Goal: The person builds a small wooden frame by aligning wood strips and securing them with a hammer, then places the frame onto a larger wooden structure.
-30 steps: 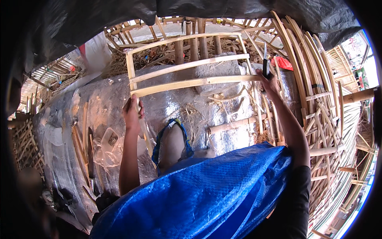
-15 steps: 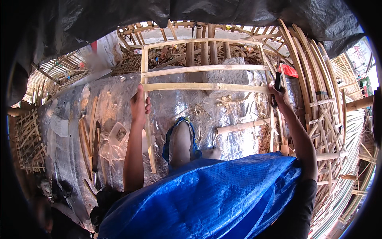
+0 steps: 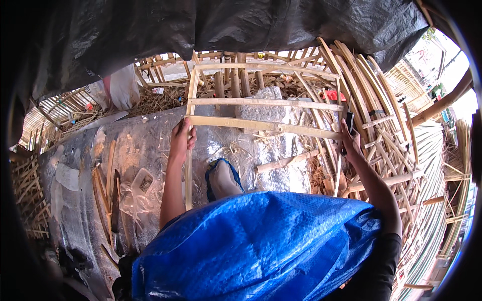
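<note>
The frame (image 3: 261,124) is held out between the fingers (image 3: 191,138): left hand (image 3: 179,144) clamped on one upright (image 3: 189,185), right hand (image 3: 353,144) wrapped around the other plus a knife (image 3: 349,121). Three slats (image 3: 266,103) look fitted already; below the fingers, the uprights seem left unjoined.

A dark plastic sheet (image 3: 125,45) hangs in folds across the top. Below it lies a silvery, crinkled floor sheet (image 3: 145,133), glinting near the middle. A bamboo lattice (image 3: 29,193) stands at the left edge, with a slatted bamboo wall (image 3: 63,108) above it. Upright posts (image 3: 235,83) rise at the back among scattered shavings (image 3: 168,104). Bright daylight (image 3: 447,50) enters at the upper right, beside a thick slanting pole (image 3: 442,104)
</note>
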`<state>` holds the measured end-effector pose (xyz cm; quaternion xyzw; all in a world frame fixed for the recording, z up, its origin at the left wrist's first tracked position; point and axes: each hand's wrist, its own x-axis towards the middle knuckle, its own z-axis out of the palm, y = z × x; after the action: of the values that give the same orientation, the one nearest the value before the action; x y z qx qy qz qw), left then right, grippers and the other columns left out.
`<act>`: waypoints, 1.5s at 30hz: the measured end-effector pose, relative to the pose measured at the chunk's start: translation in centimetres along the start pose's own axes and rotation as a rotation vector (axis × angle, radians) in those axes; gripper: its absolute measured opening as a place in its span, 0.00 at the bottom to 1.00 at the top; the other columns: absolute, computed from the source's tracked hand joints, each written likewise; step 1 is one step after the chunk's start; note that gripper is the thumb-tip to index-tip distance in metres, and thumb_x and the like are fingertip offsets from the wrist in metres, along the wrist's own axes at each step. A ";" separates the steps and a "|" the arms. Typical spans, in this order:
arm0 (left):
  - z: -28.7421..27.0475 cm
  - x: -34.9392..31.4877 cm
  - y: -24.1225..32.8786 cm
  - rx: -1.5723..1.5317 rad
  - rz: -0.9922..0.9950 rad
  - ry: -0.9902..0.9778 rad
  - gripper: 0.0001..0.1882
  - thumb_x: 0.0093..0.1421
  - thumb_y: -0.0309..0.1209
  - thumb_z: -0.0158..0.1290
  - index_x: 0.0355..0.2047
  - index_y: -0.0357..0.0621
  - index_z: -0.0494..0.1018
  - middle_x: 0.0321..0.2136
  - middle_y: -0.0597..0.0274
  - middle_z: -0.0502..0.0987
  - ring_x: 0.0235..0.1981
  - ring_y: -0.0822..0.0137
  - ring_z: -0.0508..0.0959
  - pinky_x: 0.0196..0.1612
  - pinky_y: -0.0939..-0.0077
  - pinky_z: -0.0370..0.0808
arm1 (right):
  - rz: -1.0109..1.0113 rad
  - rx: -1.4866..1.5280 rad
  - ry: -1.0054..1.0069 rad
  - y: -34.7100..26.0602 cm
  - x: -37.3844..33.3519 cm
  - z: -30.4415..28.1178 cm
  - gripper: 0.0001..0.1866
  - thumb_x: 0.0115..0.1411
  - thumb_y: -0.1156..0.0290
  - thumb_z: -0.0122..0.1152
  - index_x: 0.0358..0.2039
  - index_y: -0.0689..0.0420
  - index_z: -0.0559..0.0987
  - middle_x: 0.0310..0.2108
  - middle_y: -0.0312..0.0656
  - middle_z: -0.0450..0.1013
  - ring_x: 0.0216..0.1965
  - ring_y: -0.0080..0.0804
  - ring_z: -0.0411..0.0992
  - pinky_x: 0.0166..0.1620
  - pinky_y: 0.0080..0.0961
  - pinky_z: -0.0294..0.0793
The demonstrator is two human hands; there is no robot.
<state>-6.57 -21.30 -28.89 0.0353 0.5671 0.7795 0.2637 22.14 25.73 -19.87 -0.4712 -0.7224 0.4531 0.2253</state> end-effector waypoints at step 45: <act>-2.6 5.0 1.1 0.157 -0.011 0.235 0.11 0.69 0.43 0.48 0.45 0.54 0.68 0.24 0.66 0.70 0.15 0.80 0.64 0.14 0.87 0.56 | -0.125 -0.232 -0.708 1.9 0.3 3.2 0.14 0.59 0.64 0.68 0.38 0.61 0.78 0.26 0.31 0.74 0.26 0.15 0.69 0.31 0.19 0.69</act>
<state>-12.15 -21.56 -30.04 -0.0388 0.6536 0.7300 0.1961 20.48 24.83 -23.08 -0.2628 -0.8295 0.4884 -0.0662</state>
